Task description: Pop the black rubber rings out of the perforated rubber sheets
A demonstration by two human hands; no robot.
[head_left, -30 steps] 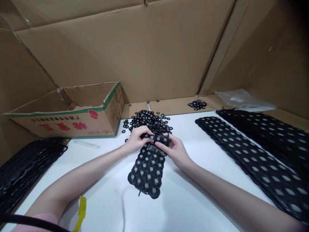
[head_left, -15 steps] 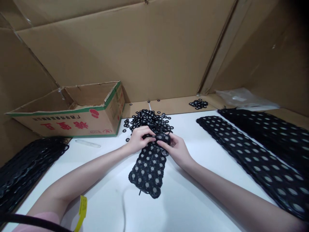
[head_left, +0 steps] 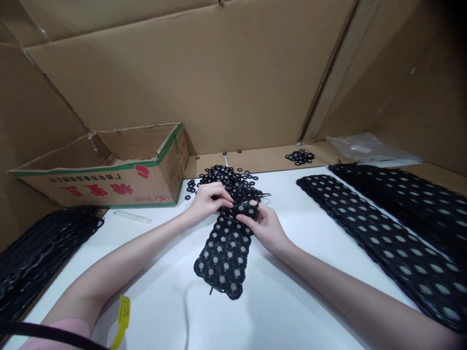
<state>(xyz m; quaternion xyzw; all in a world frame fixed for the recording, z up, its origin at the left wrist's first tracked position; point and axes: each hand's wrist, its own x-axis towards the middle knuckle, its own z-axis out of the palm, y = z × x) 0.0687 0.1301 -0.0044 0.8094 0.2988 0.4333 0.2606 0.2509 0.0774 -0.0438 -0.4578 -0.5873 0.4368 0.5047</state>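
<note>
At mid-table (head_left: pixel 288 311): black dotted strip (head_left: pixel 224 256), far end curled up | right hand (head_left: pixel 269 227) pinches that end; left hand (head_left: pixel 206 201) has fingertips narrow at its left edge, contents unclear | probably light, floppy; grip edges | long axis near-to-far, leaning right, toward ring pile (head_left: pixel 218 176)

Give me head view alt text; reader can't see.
A right hand holds the far end of a black spotted strip on a white table, left hand at its edge. Black rings lie heaped beyond; a cardboard box sits left.
</note>
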